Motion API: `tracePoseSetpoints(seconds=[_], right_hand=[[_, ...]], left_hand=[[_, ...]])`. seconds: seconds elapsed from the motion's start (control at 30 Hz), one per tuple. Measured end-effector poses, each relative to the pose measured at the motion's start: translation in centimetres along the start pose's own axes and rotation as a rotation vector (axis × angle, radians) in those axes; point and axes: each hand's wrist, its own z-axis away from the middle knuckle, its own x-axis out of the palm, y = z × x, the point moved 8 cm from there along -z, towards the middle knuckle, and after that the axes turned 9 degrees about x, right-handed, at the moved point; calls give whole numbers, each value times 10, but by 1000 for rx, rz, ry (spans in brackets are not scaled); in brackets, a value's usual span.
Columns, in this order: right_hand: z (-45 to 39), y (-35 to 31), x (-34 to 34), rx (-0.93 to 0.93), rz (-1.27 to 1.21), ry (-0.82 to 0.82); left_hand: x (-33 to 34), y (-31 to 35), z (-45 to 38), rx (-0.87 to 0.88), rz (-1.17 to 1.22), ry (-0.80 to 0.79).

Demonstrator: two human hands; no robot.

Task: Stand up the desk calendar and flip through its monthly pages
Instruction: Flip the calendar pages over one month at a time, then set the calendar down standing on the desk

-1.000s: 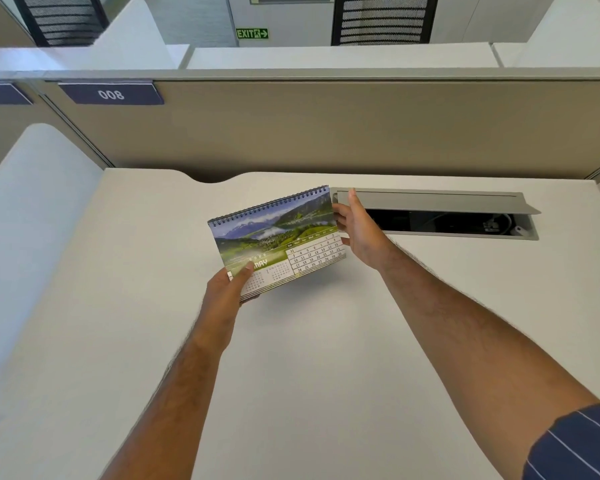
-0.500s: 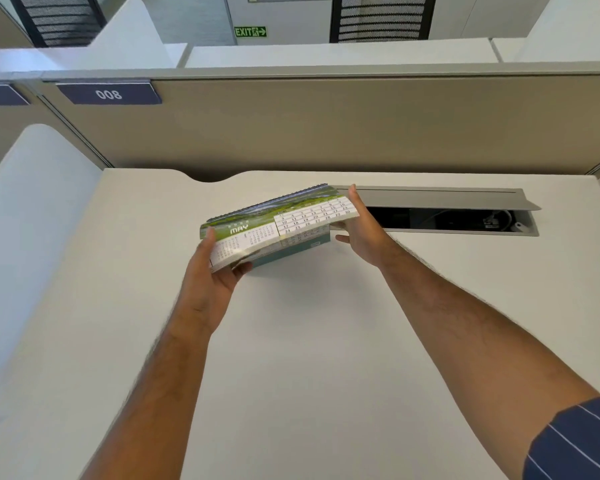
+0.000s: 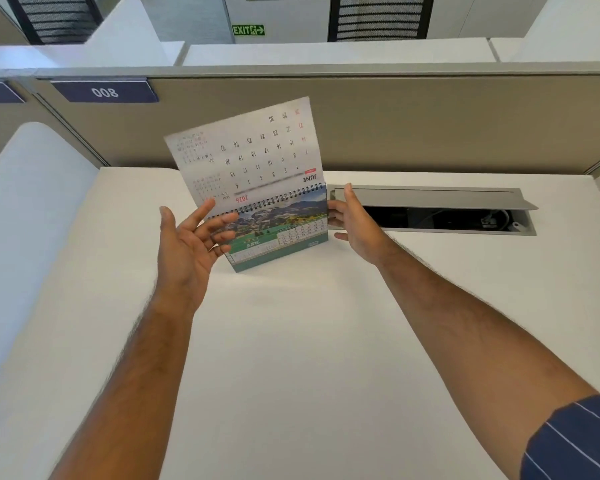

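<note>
1. At the back of the white desk, right of centre, a grey cable box is recessed into the surface with its lid tipped up; in the dark opening lie a pale cable and what looks like a socket or plug, too small to make out clearly.
2. Just left of that box, the desk calendar stands tilted on the desk near its far edge, in front of the beige partition.
3. Its black spiral binding runs along the top. One page is raised above the spiral, showing an upside-down grid headed JUNE with 2026 in red; its top edge is blurred.
4. The page facing the camera has a mountain landscape photo, a green band reading JUNE and a small date grid; the base is teal.
5. The left hand is open, palm up, fingers spread, fingertips touching the raised page and the calendar's left edge.
6. The right hand grasps the calendar's right edge, thumb in front.
</note>
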Motion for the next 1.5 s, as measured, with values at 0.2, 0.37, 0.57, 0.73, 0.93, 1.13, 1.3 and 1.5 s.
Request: tracePoseSetpoints(seconds=[0.2, 0.37, 0.57, 0.73, 0.93, 1.13, 1.3, 1.5], right_hand=[[-2, 0, -1, -1, -8, 21], [-2, 0, -1, -1, -9, 29], [-4, 3, -4, -17, 11, 64], [-1, 5, -2, -31, 31, 76], [12, 7, -5, -37, -8, 112], [33, 40, -18, -2, 20, 205], [58, 80, -20, 33, 84, 247], [100, 118, -18, -25, 262, 259]], left_hand=[[-3, -8, -1, -13, -4, 7], [-6, -13, 3, -6, -4, 22], [-20, -25, 19, 47, -151, 89], [-34, -46, 34, 18, -184, 130], [-42, -72, 59, 55, -363, 85], [-36, -112, 87, 46, -586, 36], [-31, -135, 104, 74, -750, -59], [-13, -148, 119, 68, -1011, -238]])
